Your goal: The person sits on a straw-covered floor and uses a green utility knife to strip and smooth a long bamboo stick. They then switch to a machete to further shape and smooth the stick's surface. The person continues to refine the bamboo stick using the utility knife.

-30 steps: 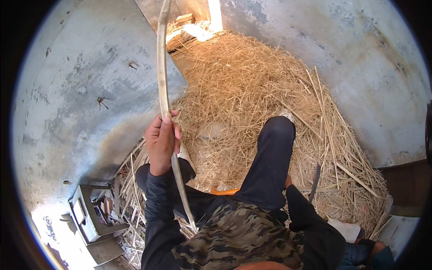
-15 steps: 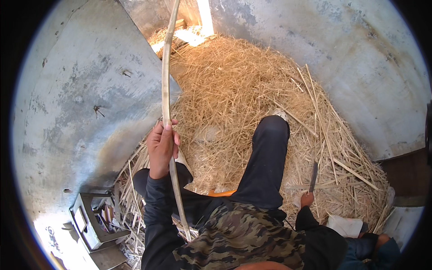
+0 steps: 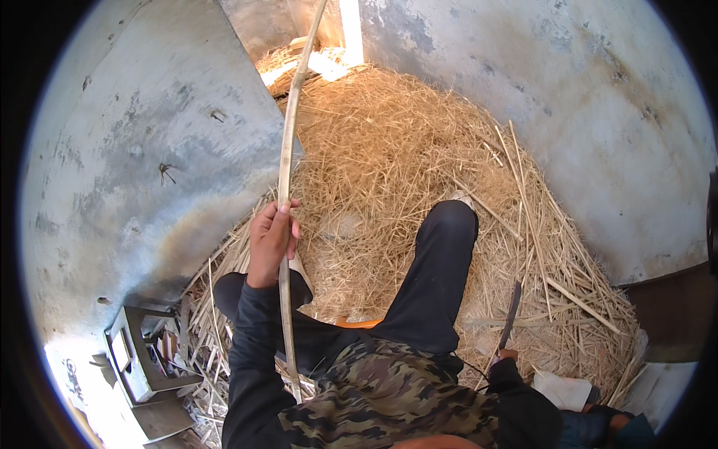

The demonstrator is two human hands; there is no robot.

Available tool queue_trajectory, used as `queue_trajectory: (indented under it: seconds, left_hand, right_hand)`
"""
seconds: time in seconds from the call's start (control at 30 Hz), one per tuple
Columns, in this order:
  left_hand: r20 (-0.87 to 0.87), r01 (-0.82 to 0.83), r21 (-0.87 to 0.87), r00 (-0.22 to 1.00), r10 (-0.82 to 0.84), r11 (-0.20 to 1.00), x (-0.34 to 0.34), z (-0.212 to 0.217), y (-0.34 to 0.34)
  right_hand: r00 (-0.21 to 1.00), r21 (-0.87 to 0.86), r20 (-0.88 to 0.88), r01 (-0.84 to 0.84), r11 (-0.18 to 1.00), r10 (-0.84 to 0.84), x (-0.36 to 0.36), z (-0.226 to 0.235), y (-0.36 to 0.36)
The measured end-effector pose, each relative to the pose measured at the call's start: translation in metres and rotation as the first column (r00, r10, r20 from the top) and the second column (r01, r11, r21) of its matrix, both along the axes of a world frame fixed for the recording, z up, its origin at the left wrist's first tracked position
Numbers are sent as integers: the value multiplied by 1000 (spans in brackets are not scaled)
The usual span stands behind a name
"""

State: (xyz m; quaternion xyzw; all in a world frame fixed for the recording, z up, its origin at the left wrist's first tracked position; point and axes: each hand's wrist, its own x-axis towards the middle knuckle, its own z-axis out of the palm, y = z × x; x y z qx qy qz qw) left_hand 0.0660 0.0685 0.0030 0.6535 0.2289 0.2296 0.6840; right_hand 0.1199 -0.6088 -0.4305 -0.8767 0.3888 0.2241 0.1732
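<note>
**Bamboo strip in one hand, blade in the other**

The left hand (image 3: 271,238) has its fingers wrapped tight around a long pale bamboo strip (image 3: 286,161), which runs upright from beside the left knee past the grey wall (image 3: 149,135). The right hand (image 3: 507,355), low at the straw pile's (image 3: 404,150) right edge, closes its fingers on a dark blade (image 3: 511,314) pointing up over the straw.

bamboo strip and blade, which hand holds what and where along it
Left hand grips the long bamboo strip partway along its length; right hand, mostly hidden, holds the blade at its lower end.
</note>
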Motion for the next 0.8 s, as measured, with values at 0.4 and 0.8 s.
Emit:
queue_trajectory:
  seconds: [0.4, 0.8]
  left_hand:
    - [11, -26, 107, 1000, 25, 994, 13, 16, -1]
    - [-255, 113, 532, 966, 31, 839, 29, 66, 75]
  right_hand:
    - [1000, -412, 6, 8, 911, -6, -44, 19, 60]
    - [994, -164, -50, 83, 983, -92, -42, -27, 28]
